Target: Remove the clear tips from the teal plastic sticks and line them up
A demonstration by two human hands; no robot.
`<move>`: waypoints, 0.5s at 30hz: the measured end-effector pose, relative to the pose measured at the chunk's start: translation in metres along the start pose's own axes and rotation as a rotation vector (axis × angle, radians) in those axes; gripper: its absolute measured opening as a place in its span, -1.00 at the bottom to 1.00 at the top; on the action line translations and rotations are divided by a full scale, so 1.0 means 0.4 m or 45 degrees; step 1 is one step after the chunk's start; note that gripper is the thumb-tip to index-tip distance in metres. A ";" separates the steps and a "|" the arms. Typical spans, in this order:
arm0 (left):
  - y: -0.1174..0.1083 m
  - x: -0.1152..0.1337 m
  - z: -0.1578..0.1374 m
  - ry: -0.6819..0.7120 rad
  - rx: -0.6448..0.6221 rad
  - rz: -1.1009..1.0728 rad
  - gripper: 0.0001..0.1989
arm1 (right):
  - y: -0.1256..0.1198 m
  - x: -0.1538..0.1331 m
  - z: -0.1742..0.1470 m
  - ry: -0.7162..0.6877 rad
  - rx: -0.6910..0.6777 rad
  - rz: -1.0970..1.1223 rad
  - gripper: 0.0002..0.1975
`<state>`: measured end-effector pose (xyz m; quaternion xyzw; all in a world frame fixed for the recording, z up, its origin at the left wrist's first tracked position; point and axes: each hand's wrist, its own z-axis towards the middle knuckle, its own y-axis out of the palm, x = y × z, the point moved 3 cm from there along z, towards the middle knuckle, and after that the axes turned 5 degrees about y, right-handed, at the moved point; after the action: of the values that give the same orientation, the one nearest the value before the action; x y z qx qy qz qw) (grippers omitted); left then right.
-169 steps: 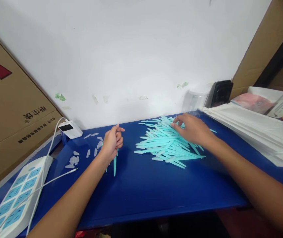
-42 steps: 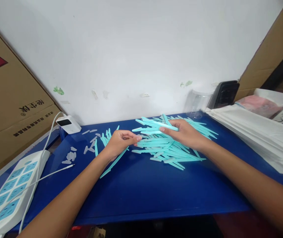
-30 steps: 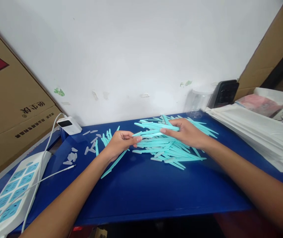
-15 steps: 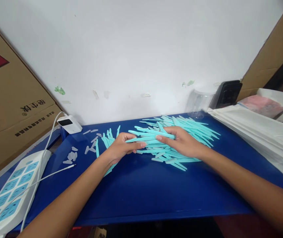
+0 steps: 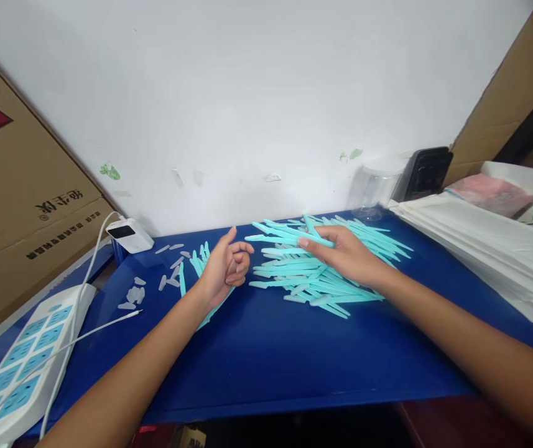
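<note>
Turquoise sticks (image 5: 289,234), pinched in the right grip (image 5: 347,255), have hidden ends; left grip (image 5: 225,269) loosely spread.

Soft light is washing the wall (image 5: 247,93) | shadow is pooling under the table (image 5: 266,361) | right-hand corners are blurring

We look out through one head-worn camera, facing forward and angled down across a blue worktop (image 5: 294,367). The left hand (image 5: 224,267) and the right hand (image 5: 347,254) are near us, around the middle of the view. A white wall (image 5: 266,99) rises straight ahead, filling the upper half, while the worktop's front edge crosses low down.
</note>
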<state>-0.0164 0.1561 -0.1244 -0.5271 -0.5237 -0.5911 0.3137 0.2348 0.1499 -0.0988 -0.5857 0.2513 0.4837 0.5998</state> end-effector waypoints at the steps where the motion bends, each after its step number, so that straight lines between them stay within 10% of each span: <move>1: -0.009 0.008 0.002 0.008 0.044 -0.085 -0.57 | -0.007 0.002 0.001 0.016 0.012 -0.007 -0.45; 4: -0.036 0.029 0.008 0.058 0.202 -0.260 -0.81 | -0.023 0.010 0.004 0.050 0.045 -0.017 -0.44; 15: -0.056 0.020 0.025 0.080 0.292 -0.197 -0.48 | -0.040 0.035 0.019 0.051 0.094 -0.163 -0.44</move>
<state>-0.0361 0.1728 -0.1244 -0.4272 -0.6168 -0.5660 0.3416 0.2527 0.1635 -0.1021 -0.5876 0.2429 0.4230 0.6456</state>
